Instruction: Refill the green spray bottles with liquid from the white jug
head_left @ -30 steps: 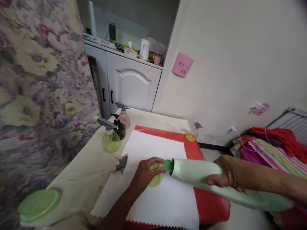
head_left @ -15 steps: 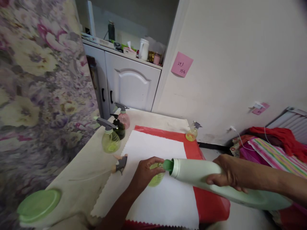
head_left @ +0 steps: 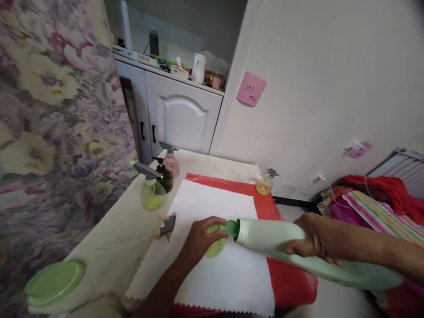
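My right hand point(head_left: 318, 240) is wrapped round a large pale green bottle point(head_left: 265, 236), which lies tilted almost level with its green spout point(head_left: 232, 227) pointing left. The spout is at the mouth of a small yellow-green spray bottle body point(head_left: 215, 247) without its head. My left hand point(head_left: 200, 238) is closed round the neck of that body, near the spout; whether liquid is flowing I cannot tell. To the left lies a loose grey spray head point(head_left: 168, 226) with a thin tube trailing from it.
A white scalloped-edge sheet point(head_left: 238, 278) lies over red cloth point(head_left: 291, 280) on the table. Back left stand a yellow-green spray bottle point(head_left: 153, 196), a dark pump bottle point(head_left: 164, 179) and a pink spray bottle point(head_left: 171, 165). Another small spray bottle point(head_left: 265, 185) is back right; a green lid point(head_left: 54, 285) sits front left.
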`<state>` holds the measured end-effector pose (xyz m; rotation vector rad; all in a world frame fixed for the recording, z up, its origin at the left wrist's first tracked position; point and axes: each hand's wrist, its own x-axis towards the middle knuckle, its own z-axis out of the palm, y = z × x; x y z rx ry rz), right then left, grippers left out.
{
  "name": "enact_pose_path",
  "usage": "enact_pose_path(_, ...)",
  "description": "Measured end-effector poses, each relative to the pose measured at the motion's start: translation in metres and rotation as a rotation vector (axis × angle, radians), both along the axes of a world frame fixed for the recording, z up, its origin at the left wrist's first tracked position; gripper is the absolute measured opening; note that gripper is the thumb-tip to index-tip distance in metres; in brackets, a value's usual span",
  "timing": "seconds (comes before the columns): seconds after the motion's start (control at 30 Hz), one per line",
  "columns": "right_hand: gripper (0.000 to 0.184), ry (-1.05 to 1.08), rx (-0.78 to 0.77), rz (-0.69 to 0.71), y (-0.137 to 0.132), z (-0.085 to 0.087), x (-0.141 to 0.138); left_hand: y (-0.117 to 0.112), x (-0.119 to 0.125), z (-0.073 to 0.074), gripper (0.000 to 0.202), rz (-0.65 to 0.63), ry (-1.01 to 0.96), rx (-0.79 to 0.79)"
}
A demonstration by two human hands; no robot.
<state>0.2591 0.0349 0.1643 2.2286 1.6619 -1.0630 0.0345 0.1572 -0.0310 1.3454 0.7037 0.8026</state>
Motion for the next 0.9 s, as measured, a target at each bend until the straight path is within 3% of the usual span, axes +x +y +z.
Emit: enact_pose_path(0.9,0.041,-0.016,0.035,-0.045,-0.0005,-0.0033,-0.0012,0.0031,-0.0003,-0.0023,0.024,-0.004,0.011,0.025)
